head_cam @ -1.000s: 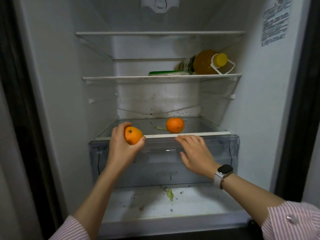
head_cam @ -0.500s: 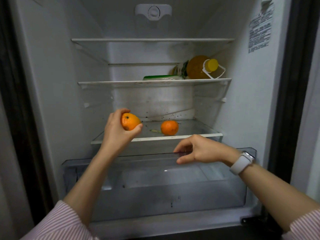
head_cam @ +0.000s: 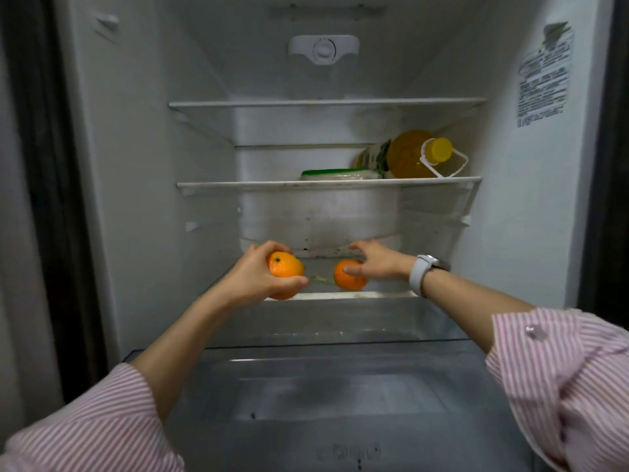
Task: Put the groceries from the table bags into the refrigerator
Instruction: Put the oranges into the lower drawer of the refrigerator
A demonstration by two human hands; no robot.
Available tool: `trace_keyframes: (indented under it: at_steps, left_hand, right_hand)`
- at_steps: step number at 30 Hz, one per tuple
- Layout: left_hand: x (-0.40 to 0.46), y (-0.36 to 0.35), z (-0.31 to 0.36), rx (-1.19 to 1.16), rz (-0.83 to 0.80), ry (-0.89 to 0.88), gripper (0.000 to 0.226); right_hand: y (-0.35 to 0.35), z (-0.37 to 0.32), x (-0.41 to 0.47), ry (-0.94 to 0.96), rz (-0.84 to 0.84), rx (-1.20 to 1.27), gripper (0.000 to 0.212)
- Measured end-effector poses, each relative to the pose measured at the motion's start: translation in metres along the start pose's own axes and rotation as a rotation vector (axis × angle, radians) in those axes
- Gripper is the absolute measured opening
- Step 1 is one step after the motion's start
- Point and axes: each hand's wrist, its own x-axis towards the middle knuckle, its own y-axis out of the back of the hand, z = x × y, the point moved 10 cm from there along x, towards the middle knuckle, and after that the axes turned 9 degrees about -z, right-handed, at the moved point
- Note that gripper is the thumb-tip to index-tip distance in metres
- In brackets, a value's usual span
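I face the open refrigerator. My left hand [head_cam: 257, 275] is shut on an orange [head_cam: 284, 271], held just above the front edge of the lowest glass shelf [head_cam: 384, 294]. A second orange [head_cam: 350, 275] lies on that shelf. My right hand [head_cam: 377, 262] reaches over it, thumb touching its top and fingers spread, not closed around it. Below, the clear crisper drawer [head_cam: 340, 379] stands pulled out and holds nothing I can see.
On the middle shelf [head_cam: 238, 185] lie a yellow-capped bottle of amber liquid [head_cam: 418, 155] on its side and a flat green-edged pack [head_cam: 337, 174]. The top shelf [head_cam: 326, 103] carries nothing. White fridge walls close in on both sides.
The drawer has come farther out toward me. My right hand left the drawer's rim and reached onto the lowest shelf to the second orange. My left hand moved the held orange rightward.
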Motion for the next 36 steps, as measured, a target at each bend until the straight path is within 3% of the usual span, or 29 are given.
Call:
trace_keyframes:
  at_steps: [2, 4, 8, 10, 15, 21, 25, 28, 30, 36]
  left_hand:
    - [0.004, -0.004, -0.007, -0.076, -0.062, 0.014, 0.049]
    - [0.007, -0.009, -0.013, -0.075, -0.131, 0.041, 0.055]
    - [0.013, -0.031, -0.024, 0.219, -0.334, 0.102, 0.044]
    - [0.015, -0.045, -0.033, 0.252, -0.441, 0.142, 0.044]
    - [0.01, -0.087, -0.059, 0.19, -0.718, 0.312, 0.048]
    - [0.003, -0.131, -0.087, 0.391, -0.933, 0.252, 0.046]
    - [0.008, -0.147, -0.107, 0.268, -1.01, 0.328, 0.051]
    - [0.018, -0.156, -0.126, 0.144, -0.938, 0.332, 0.054]
    - [0.02, -0.161, -0.137, 0.036, -0.87, 0.35, 0.053]
    - [0.013, -0.161, -0.164, 0.36, -0.952, 0.365, 0.077]
  right_hand:
    - [-0.012, 0.01, 0.022, -0.037, -0.036, -0.03, 0.073]
    - [-0.022, 0.014, 0.032, -0.054, -0.06, -0.046, 0.062]
    - [-0.023, 0.014, 0.038, -0.047, -0.049, -0.059, 0.061]
    - [-0.022, 0.002, 0.031, 0.005, -0.114, 0.023, 0.059]
    - [-0.055, -0.04, -0.009, 0.106, -0.613, 0.227, 0.039]
    - [-0.158, -0.001, -0.026, -0.04, -1.006, -0.057, 0.041]
    - [-0.169, 0.019, -0.001, 0.062, -0.808, -0.236, 0.058]
    - [-0.156, 0.02, 0.015, 0.117, -0.605, -0.21, 0.07]
    - [-0.16, 0.023, 0.019, 0.124, -0.557, -0.153, 0.07]
    - [-0.162, 0.036, 0.017, 0.079, -0.541, -0.093, 0.074]
